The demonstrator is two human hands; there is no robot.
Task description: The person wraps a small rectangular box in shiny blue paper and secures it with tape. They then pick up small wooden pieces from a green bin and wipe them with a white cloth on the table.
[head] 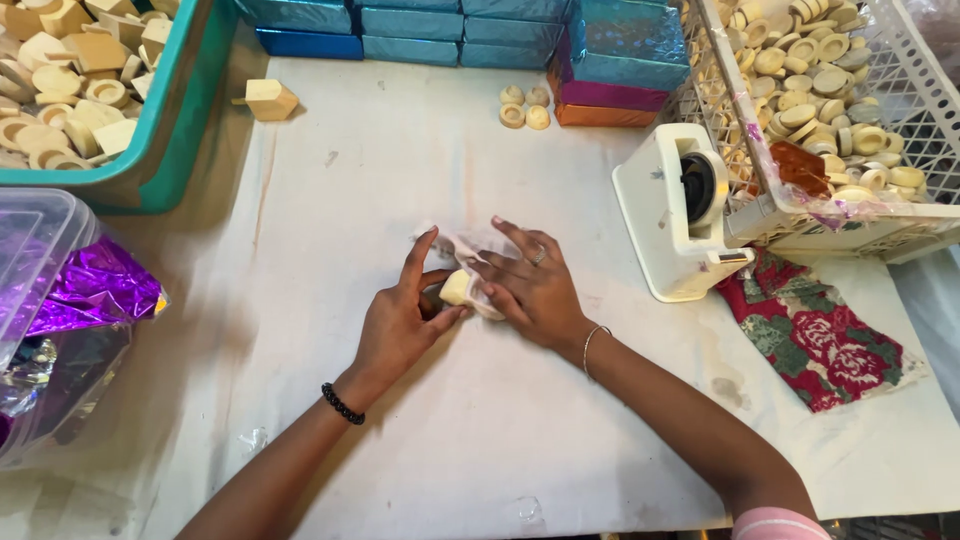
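Note:
Both hands meet at the middle of the white table [400, 170]. My left hand [400, 320] pinches a small cream wooden block [456, 287] between thumb and fingers, index finger raised. My right hand [530, 285], with a ring and a thin bracelet, presses a crumpled sheet of thin white wrap [462, 244] around that block. The wrap partly hides the block. A black bead bracelet circles my left wrist.
A white tape dispenser [680, 210] stands right of my hands, beside a white crate [830, 215] of cream wooden pieces. A teal tray [170, 130] of wooden blocks sits far left. Shiny wrapped boxes [610, 60] line the back. Purple foil [95, 290] lies left; floral cloth [820, 340] lies right.

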